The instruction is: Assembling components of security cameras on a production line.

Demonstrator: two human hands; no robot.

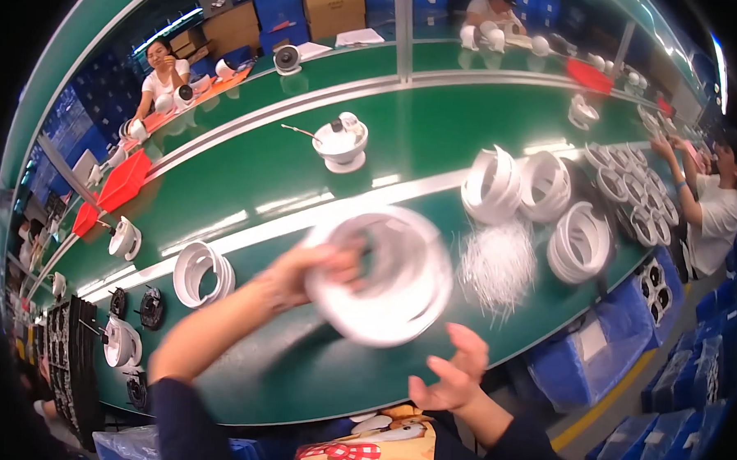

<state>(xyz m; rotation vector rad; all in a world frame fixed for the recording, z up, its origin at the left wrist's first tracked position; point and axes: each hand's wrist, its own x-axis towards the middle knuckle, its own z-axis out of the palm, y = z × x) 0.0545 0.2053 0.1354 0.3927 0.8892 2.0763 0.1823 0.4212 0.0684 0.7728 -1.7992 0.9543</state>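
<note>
My left hand (324, 269) grips the wall of a white plastic ring-shaped housing (418, 310), held up above the green workbench (297, 367) and blurred by motion. Its thumb and fingers close over the left rim. To the lower right of the housing, my right hand (457, 374) is raised with fingers apart, holding nothing. Just beyond that hand lies a heap of thin white strands (498, 268). Similar white rings stand stacked beside it (580, 243). Another stack of white rings (187, 275) sits left of my left forearm.
Black round parts (151, 308) and a white assembly (119, 344) lie at the bench's left end, by a black rack (71, 365). Beyond the bench, a green conveyor carries a white bowl-shaped assembly (341, 151). Blue bins (581, 363) stand below right. Co-workers sit across and at right.
</note>
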